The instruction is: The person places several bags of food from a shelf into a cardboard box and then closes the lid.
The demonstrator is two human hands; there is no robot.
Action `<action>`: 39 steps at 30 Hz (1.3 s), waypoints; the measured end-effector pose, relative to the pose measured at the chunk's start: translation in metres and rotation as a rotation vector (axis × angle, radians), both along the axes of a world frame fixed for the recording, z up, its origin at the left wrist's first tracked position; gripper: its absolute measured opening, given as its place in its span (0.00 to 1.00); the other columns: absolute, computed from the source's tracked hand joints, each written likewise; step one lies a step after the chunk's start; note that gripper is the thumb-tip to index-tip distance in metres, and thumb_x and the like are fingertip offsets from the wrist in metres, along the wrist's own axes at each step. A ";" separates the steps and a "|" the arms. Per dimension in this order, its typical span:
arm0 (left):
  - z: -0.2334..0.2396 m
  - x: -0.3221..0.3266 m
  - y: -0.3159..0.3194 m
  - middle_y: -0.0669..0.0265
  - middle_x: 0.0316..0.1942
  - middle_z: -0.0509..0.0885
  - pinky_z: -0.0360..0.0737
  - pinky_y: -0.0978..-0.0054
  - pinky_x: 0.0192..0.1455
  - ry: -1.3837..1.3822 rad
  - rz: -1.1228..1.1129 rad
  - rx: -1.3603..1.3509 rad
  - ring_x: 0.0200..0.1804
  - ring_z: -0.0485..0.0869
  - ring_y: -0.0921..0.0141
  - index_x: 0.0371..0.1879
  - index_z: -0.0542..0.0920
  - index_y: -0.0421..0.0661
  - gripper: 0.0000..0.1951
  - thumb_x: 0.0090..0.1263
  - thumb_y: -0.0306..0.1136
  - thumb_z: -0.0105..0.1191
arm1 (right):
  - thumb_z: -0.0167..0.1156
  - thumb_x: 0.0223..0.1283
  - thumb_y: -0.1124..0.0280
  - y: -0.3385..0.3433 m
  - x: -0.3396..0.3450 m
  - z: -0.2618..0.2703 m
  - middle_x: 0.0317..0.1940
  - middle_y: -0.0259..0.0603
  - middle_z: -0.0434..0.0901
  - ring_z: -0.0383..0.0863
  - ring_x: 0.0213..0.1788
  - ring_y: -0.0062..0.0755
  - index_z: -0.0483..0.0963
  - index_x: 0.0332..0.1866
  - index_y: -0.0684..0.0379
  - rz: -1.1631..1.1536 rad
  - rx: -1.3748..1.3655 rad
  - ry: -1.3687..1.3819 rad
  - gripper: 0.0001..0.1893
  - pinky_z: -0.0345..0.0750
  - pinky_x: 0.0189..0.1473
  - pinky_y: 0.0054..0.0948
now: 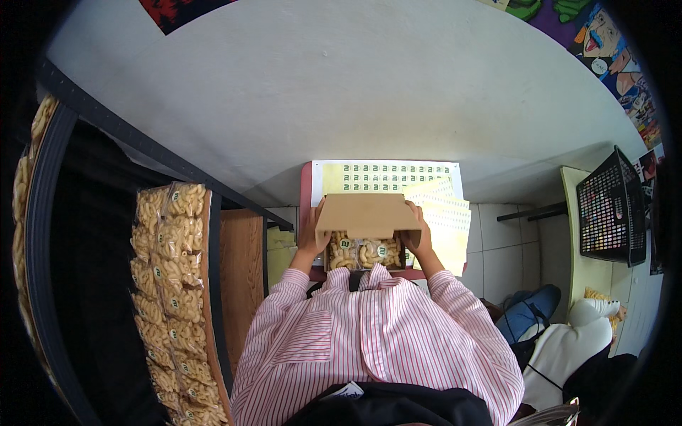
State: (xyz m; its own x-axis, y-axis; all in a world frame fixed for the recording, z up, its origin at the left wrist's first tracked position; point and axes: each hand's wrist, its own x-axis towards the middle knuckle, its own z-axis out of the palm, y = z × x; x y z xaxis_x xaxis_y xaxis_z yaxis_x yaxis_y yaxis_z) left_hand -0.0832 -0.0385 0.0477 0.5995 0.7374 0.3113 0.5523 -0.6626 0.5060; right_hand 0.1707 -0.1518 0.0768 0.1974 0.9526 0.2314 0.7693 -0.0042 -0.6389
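A brown cardboard box (367,213) stands before me on a small red table (306,186), its lid partly raised. Clear bags of curled, puffed snacks (373,253) with round green-marked stickers lie inside. My left hand (315,229) grips the box's left side, its fingers partly hidden by the lid. On the right side, my right hand (421,229) holds the box and lid edge. Sticker sheets (389,177) lie under and behind the box, and loose yellowish sheets (445,234) overlap to its right.
At left, a dark metal shelf (216,266) carries many bagged snacks (176,298). A black plastic basket (610,213) rests on a pale bench (573,234) at right. Below it sits another person (565,351) in a white top and jeans. A wall rises behind the table.
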 end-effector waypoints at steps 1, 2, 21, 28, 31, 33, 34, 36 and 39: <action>0.004 -0.001 -0.007 0.54 0.58 0.58 0.64 0.62 0.56 0.049 -0.015 0.071 0.52 0.65 0.54 0.61 0.51 0.45 0.35 0.51 0.28 0.50 | 0.52 0.47 0.74 -0.004 -0.002 0.000 0.53 0.52 0.62 0.66 0.50 0.51 0.57 0.55 0.64 0.016 -0.027 -0.010 0.26 0.71 0.44 0.36; -0.009 -0.005 -0.010 0.55 0.60 0.54 0.62 0.64 0.59 0.047 -0.017 0.044 0.57 0.61 0.54 0.61 0.49 0.43 0.38 0.49 0.28 0.54 | 0.53 0.47 0.72 -0.009 -0.003 -0.001 0.54 0.54 0.62 0.64 0.54 0.53 0.56 0.57 0.65 0.031 -0.054 -0.020 0.28 0.69 0.49 0.35; -0.001 0.008 0.013 0.55 0.63 0.48 0.55 0.68 0.63 -0.221 -0.015 -0.364 0.65 0.51 0.57 0.62 0.43 0.46 0.40 0.54 0.31 0.54 | 0.47 0.50 0.76 0.016 0.004 -0.038 0.45 0.58 0.70 0.69 0.49 0.55 0.61 0.52 0.67 -0.080 0.028 0.307 0.20 0.69 0.48 0.36; 0.007 -0.005 -0.015 0.49 0.61 0.50 0.55 0.62 0.63 -0.287 -0.101 -0.281 0.63 0.52 0.53 0.60 0.48 0.46 0.46 0.42 0.30 0.64 | 0.64 0.40 0.59 -0.011 -0.001 0.001 0.58 0.56 0.55 0.56 0.61 0.50 0.48 0.64 0.54 0.053 0.000 0.337 0.44 0.61 0.57 0.39; -0.004 -0.003 -0.023 0.50 0.61 0.51 0.56 0.62 0.63 -0.383 -0.090 -0.394 0.63 0.54 0.54 0.60 0.49 0.46 0.48 0.38 0.31 0.66 | 0.67 0.35 0.55 -0.015 -0.003 0.008 0.57 0.55 0.55 0.56 0.60 0.52 0.53 0.62 0.53 0.096 -0.024 0.259 0.45 0.61 0.57 0.41; -0.014 0.000 -0.031 0.51 0.60 0.53 0.57 0.63 0.62 -0.452 -0.050 -0.418 0.62 0.55 0.56 0.59 0.50 0.46 0.49 0.36 0.32 0.68 | 0.68 0.33 0.54 -0.018 -0.009 0.003 0.58 0.54 0.55 0.56 0.60 0.53 0.57 0.60 0.53 0.086 -0.024 0.228 0.43 0.62 0.57 0.42; -0.015 0.005 -0.035 0.53 0.60 0.54 0.58 0.64 0.62 -0.458 0.003 -0.401 0.62 0.56 0.58 0.59 0.50 0.45 0.49 0.36 0.32 0.68 | 0.68 0.32 0.53 -0.019 -0.012 -0.002 0.58 0.54 0.55 0.56 0.60 0.54 0.60 0.59 0.53 0.076 -0.024 0.212 0.43 0.62 0.57 0.42; -0.015 0.016 -0.042 0.56 0.59 0.56 0.59 0.65 0.61 -0.471 0.108 -0.367 0.61 0.59 0.61 0.59 0.51 0.44 0.49 0.35 0.32 0.69 | 0.69 0.32 0.54 -0.020 -0.014 -0.014 0.58 0.54 0.55 0.57 0.60 0.54 0.62 0.57 0.53 0.026 -0.012 0.226 0.41 0.63 0.56 0.42; -0.033 0.020 -0.048 0.54 0.58 0.58 0.61 0.67 0.60 -0.551 0.194 -0.413 0.60 0.60 0.59 0.58 0.54 0.43 0.48 0.33 0.31 0.69 | 0.68 0.33 0.55 -0.020 -0.021 -0.022 0.58 0.54 0.54 0.59 0.58 0.54 0.64 0.56 0.54 -0.013 -0.017 0.285 0.38 0.65 0.55 0.41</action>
